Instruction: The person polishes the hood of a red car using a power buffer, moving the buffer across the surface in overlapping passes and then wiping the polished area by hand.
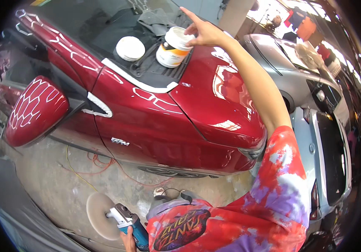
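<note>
My right hand (205, 32) reaches to a white plastic tub (173, 54) with an orange and yellow label, standing at the windscreen base of a dark red car. Thumb and curled fingers are at the tub's rim, and one finger stretches out past it. The tub's top looks uncovered; its contents are hidden. Beside it lies a round white lid (130, 48). Low down, my left hand (127, 240) is closed round a blue and silver power polisher (132, 229). Its pale round pad (101, 216) faces away from me, clear of the car.
The red car's fender (147, 134) and bonnet (222, 92) carry white tape edging. A mirror (37, 109) juts out at left. A grey cloth (155, 21) lies on the windscreen. Orange hose (100, 164) and yellow cord (75, 172) cross the floor. Other cars (268, 54) stand at right.
</note>
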Tool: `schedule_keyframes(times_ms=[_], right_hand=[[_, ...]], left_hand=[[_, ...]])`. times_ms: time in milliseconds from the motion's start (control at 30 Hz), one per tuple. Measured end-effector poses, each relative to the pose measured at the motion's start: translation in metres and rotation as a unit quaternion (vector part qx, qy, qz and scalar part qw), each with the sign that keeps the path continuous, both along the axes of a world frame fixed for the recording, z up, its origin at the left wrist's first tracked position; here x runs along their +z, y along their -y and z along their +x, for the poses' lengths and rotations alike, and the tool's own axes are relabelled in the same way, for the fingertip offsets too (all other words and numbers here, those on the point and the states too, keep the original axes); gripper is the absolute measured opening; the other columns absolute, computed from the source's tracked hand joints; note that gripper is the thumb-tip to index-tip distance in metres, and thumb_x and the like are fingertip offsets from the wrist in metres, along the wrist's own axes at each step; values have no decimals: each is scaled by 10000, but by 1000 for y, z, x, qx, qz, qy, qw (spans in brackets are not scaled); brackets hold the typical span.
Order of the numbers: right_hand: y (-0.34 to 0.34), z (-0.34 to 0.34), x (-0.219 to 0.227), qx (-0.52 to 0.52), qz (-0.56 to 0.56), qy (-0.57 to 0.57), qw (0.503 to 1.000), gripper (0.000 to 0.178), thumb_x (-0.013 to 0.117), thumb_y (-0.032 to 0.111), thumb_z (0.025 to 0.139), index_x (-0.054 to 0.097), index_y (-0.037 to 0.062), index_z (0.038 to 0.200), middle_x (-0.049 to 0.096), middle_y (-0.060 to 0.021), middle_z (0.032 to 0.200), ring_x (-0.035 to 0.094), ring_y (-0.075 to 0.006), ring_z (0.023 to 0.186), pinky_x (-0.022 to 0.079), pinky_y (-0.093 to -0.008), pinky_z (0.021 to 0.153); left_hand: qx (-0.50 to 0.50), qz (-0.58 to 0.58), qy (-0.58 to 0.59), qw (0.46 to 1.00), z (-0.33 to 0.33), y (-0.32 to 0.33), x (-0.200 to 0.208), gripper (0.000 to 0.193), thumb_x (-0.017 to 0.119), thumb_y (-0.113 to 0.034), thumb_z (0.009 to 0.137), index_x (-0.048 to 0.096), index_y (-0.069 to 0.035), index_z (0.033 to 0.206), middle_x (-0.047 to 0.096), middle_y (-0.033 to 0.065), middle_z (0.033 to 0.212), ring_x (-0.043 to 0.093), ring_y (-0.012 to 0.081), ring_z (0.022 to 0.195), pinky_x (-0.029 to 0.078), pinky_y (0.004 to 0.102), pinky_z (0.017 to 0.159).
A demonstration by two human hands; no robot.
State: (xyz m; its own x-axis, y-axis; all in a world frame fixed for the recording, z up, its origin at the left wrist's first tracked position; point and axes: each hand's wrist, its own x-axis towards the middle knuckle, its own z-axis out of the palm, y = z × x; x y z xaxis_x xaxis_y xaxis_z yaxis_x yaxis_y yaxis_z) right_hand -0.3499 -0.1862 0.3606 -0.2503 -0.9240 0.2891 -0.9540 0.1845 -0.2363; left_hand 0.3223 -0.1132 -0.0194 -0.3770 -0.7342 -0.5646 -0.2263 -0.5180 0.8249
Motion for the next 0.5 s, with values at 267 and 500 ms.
schedule_keyframes(times_ms=[267, 500], right_hand=[[26, 0, -43, 56, 60, -42, 996, 1232, 799, -7, 664, 0, 258, 1564, 407, -269, 1462, 491, -413, 1276, 406, -435, 1078], [33, -7, -38, 50, 89, -30, 994, 1199, 780, 9, 693, -13, 235, 1564, 381, -284, 1474, 466, -408, 1298, 390, -422, 1092]], left_hand=[[28, 90, 65, 993, -4, -27, -70, 619, 648, -428, 914, 541, 56, 1284, 631, 127, 1161, 602, 195, 1001, 480, 331, 866], [17, 113, 64, 991, -20, -25, -65, 652, 626, -473, 918, 543, 69, 1272, 635, 130, 1117, 609, 186, 943, 493, 324, 813]])
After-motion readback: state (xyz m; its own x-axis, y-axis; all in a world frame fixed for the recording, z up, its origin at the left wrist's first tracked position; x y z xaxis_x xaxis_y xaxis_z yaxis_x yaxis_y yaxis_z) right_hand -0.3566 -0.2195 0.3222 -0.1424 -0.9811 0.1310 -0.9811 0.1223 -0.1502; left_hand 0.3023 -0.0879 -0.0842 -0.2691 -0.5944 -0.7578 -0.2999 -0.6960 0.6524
